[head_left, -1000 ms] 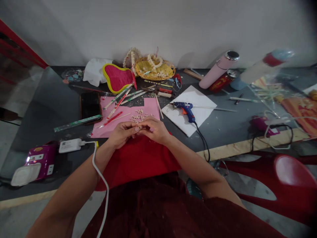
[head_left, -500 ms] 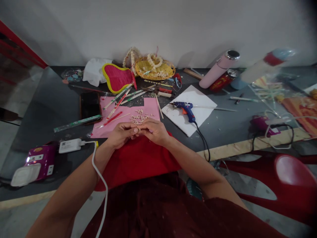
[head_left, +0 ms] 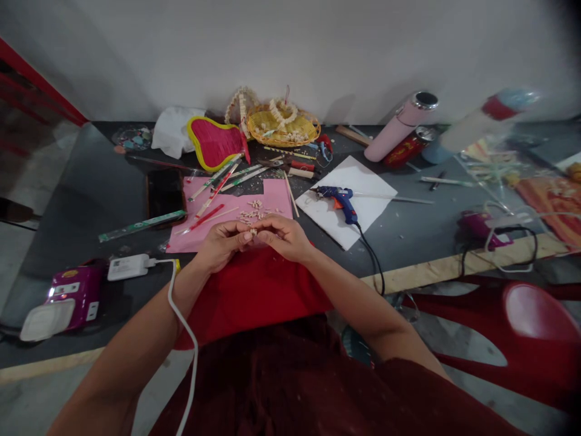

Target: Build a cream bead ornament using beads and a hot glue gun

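Two bare hands are working close together over the near edge of a pink sheet (head_left: pixel 279 197), with red cloth (head_left: pixel 263 290) lying below them. The left hand (head_left: pixel 222 245) is pinching a small pale piece (head_left: pixel 253 232) between thumb and forefinger, while the right hand (head_left: pixel 288 240) is bringing its fingers right up beside it; whether those are gripping the piece or only steadying it, one cannot tell. Loose pale bits (head_left: pixel 254 214) are lying on the sheet just beyond the fingertips. For something this tiny, a light, even pinch is probably serving best, with both wrists staying low and quiet. A blue glue gun (head_left: pixel 341 201) is resting on a white board (head_left: pixel 329 221), apart from the right hand.
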`<state>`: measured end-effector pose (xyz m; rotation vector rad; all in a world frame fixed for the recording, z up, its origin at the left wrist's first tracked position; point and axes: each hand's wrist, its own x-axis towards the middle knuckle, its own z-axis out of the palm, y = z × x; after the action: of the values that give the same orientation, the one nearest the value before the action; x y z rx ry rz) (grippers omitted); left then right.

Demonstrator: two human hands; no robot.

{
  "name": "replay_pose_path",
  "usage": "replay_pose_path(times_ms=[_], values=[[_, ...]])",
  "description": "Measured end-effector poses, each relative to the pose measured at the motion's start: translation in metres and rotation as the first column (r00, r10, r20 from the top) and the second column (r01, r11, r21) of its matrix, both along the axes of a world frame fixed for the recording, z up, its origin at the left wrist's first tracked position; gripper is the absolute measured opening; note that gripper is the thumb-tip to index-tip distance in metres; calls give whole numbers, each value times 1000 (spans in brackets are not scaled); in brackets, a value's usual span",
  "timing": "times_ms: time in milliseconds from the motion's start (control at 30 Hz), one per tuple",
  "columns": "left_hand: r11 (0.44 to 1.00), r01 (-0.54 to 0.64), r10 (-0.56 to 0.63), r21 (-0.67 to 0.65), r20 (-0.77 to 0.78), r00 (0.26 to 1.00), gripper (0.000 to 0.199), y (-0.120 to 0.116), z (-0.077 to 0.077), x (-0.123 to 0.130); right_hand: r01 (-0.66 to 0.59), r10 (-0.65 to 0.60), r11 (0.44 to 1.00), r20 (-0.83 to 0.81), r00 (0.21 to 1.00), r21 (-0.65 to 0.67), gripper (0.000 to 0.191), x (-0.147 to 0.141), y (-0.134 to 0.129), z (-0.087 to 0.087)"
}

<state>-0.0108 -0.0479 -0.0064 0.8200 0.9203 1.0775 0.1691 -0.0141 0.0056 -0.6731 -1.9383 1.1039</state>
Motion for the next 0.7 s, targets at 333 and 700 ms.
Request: replay_pose_path(times_ms=[333,700], values=[[999,-32,34,23,-79,996,16,-2,-2,1,15,-25,978,-48,999,-207,13,-1,0,-6],[999,37,-37,7,-54,998,17,-2,-1,-1,-13,13,991,-2,1000,-130,17,1,2,-8]])
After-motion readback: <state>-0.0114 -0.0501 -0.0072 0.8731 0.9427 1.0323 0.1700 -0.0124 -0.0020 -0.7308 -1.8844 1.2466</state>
